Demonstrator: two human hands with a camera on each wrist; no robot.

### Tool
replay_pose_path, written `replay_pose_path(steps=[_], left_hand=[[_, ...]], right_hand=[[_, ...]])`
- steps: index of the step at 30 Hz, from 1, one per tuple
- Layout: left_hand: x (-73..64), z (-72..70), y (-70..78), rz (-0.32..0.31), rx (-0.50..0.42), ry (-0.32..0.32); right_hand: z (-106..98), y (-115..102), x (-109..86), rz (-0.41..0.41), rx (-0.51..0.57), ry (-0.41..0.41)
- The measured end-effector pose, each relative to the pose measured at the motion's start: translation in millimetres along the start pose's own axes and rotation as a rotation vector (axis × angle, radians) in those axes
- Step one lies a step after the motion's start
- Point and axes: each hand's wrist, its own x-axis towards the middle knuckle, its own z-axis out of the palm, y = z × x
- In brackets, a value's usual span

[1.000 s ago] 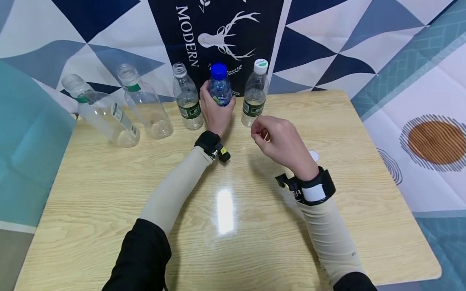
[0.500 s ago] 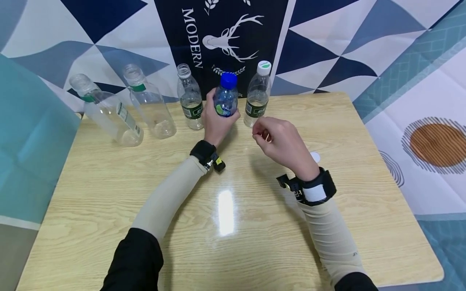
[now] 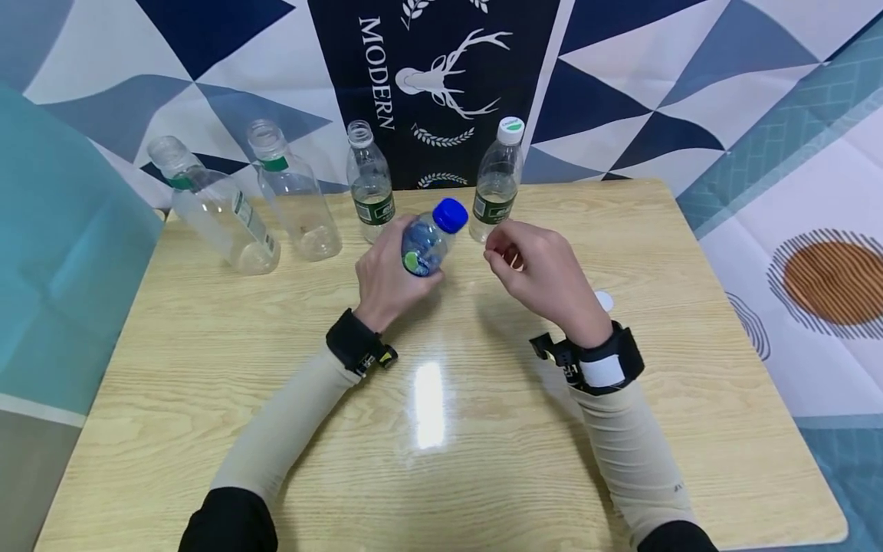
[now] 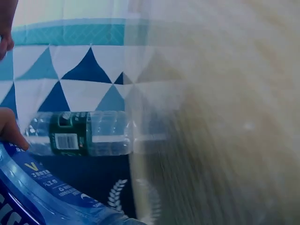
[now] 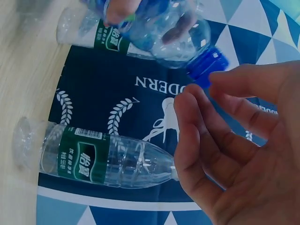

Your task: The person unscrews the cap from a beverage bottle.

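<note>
My left hand (image 3: 388, 277) grips a clear plastic bottle (image 3: 422, 247) with a blue label and a blue cap (image 3: 451, 215). The bottle leans to the right, its cap toward my right hand (image 3: 534, 264). That hand hovers to the right with loosely curled fingers and holds nothing; in the right wrist view its fingertips (image 5: 190, 93) appear close to the blue cap (image 5: 206, 65). Behind it stands a green-labelled bottle with a white cap (image 3: 510, 130). An uncapped green-labelled bottle (image 3: 372, 180) stands behind my left hand.
Two larger uncapped clear bottles, one farthest left (image 3: 221, 218) and another beside it (image 3: 297, 199), stand at the table's back left. A small white disc (image 3: 604, 300) lies on the wooden table (image 3: 483, 468), partly behind my right wrist. A patterned cloth (image 3: 607, 92) hangs behind the table.
My left hand has drawn the blue-capped bottle away from the back row toward me and tipped it to the right. My right hand stays nearly still.
</note>
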Motion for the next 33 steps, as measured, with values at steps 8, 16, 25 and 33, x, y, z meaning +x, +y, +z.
replay_pose_path(steps=[8, 16, 25, 33], left_hand=[[-16.3, -15.0, 19.9, 0.126, 0.079, -0.052], [-19.3, -25.7, 32.7, 0.206, 0.2, -0.055], [-20.8, -33.7, 44.5, 0.369, 0.397, -0.073], [-20.8, -34.3, 45.4, 0.436, 0.468, -0.032]], right_hand=[[1, -6, -1.2, 0.058, -0.009, 0.103], [3, -10, -1.3, 0.101, -0.098, 0.067], [7, -15, -2.4, 0.328, -0.262, -0.044], [12, -19, -5.3, 0.473, -0.256, -0.058]])
